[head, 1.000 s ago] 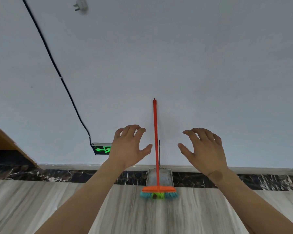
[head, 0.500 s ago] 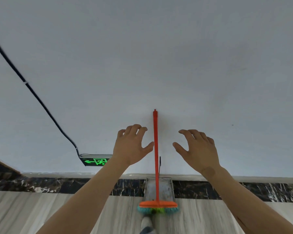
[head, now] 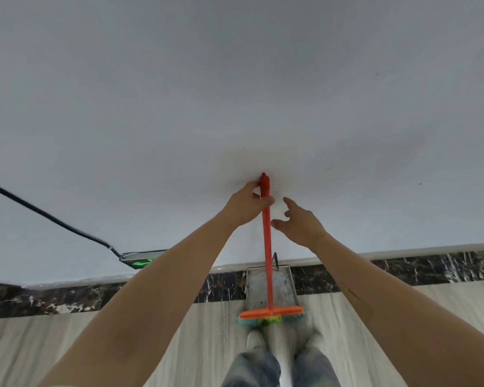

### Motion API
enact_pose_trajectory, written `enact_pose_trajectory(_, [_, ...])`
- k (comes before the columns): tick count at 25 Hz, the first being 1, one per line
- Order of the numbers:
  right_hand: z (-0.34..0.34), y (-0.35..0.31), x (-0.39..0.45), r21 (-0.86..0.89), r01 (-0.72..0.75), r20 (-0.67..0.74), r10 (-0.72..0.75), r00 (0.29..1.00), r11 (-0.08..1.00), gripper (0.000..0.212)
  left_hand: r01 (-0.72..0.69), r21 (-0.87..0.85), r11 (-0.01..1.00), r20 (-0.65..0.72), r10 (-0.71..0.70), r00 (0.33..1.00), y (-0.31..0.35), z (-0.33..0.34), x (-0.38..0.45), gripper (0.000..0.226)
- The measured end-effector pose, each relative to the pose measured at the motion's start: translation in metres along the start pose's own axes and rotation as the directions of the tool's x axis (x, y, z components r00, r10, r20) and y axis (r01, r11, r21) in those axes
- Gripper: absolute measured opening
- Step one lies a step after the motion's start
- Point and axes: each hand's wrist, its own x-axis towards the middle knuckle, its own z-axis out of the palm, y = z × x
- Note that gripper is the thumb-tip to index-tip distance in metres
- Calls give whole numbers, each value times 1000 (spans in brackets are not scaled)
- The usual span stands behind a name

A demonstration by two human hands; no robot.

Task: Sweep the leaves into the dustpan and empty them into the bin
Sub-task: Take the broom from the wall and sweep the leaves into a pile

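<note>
Leaning upright against the wall (head: 235, 93), one broom (head: 266, 241) and one dustpan (head: 284, 286) are seen; two hands are counted. The broom's handle top is wrapped by the left hand (head: 248, 206), while the right hand (head: 299, 223), fingers spread and curled, is held just right of the handle, not touching. Bare floor (head: 67, 344) is left open on both sides; the dustpan's far edge is set against the dark skirting (head: 403, 268).
</note>
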Motion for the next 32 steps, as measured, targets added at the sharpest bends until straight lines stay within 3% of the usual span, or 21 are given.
enact_pose_trajectory(3, [11, -8, 19, 70, -8, 62, 4, 998, 997, 75, -31, -49, 998, 17, 32, 999, -1, 4, 14, 60])
enact_pose_trajectory(6, [18, -7, 29, 145, 9, -6, -9, 1000, 989, 58, -18, -111, 994, 11, 19, 1000, 2, 6, 21, 48])
enact_pose_trajectory(9, [20, 1, 30, 116, 6, -21, -3, 1000, 993, 36, -73, 65, 995, 70, 68, 995, 7, 9, 18, 27])
enact_pose_trajectory(12, [26, 15, 22, 99, -9, 19, 7, 1000, 995, 30, -122, 193, 974, 172, 89, 981, 14, 9, 8, 19])
enact_pose_trajectory(16, [30, 40, -1, 34, -49, 59, 47, 997, 998, 29, -344, 364, 865, 377, 201, 904, 39, 23, -8, 16])
enact_pose_trajectory(22, [-21, 102, -56, 194, -189, 23, 188, 982, 963, 27, -551, 309, 775, 549, 328, 769, 126, 81, -45, 17])
enact_pose_trajectory(25, [-39, 155, -106, 166, -391, 109, 377, 920, 905, 38, -670, 227, 707, 667, 389, 636, 179, 126, -79, 17])
enact_pose_trajectory(28, [-60, 218, -182, 379, -541, 166, 520, 838, 751, 49, -820, 122, 560, 789, 446, 422, 228, 192, -134, 12])
enact_pose_trajectory(30, [-73, 262, -240, 585, -523, 157, 546, 823, 620, 49, -888, 42, 458, 844, 460, 277, 256, 240, -176, 12])
enact_pose_trajectory(32, [-83, 306, -304, 743, -452, 120, 567, 815, 493, 35, -940, -43, 339, 889, 443, 119, 283, 287, -223, 17])
